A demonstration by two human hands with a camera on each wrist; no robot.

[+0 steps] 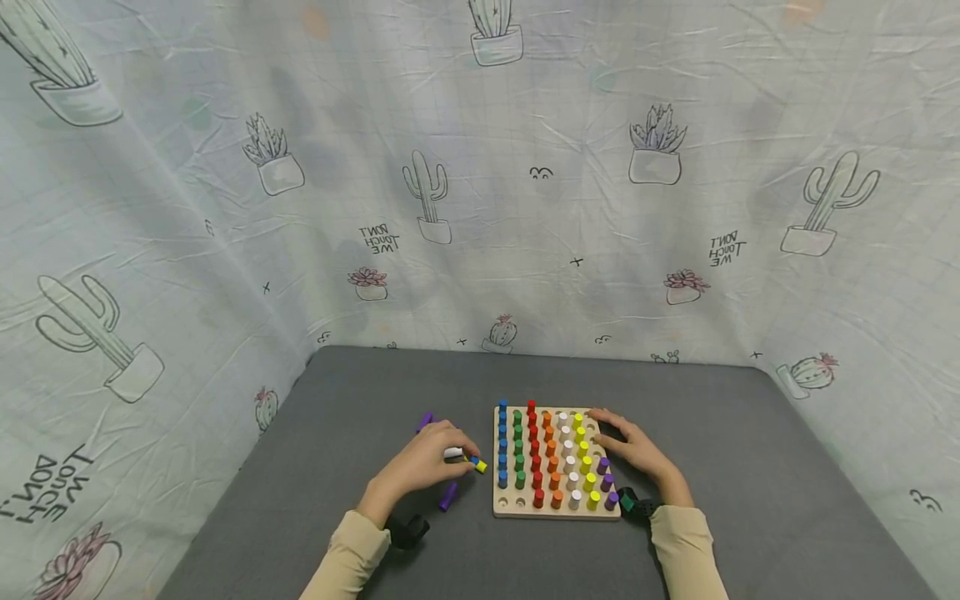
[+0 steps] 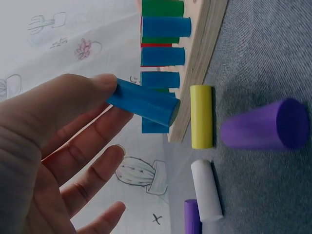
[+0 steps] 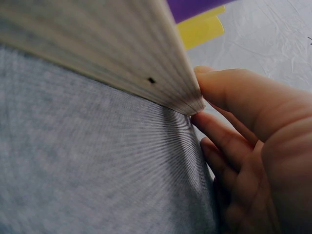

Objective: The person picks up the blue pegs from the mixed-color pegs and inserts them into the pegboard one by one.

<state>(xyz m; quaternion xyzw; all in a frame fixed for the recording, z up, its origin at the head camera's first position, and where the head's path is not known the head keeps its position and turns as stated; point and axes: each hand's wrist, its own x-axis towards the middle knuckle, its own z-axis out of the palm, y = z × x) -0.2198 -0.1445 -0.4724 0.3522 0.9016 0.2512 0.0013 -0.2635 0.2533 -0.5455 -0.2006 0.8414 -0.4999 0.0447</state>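
My left hand (image 1: 431,454) pinches a blue peg (image 2: 146,104) between thumb and fingertips, left of a wooden pegboard (image 1: 555,513). The peg is tilted and clear of the board in the left wrist view. Under and beside this hand lie a yellow peg (image 2: 202,117), a white peg (image 2: 206,190) and purple pegs (image 2: 265,126) on the cloth. At the board's right edge my right hand (image 1: 637,450) holds the far corner area, thumb and finger against the wood (image 3: 161,63). Its other fingers are partly hidden in the right wrist view.
Upright pegs stand in coloured columns: blue (image 1: 502,447), green (image 1: 518,447), red (image 1: 535,448), orange, white, yellow and purple (image 1: 607,482). Two bare holes show at the front left. Grey cloth covers the table (image 1: 375,383); a cactus-print curtain (image 1: 480,208) hangs behind.
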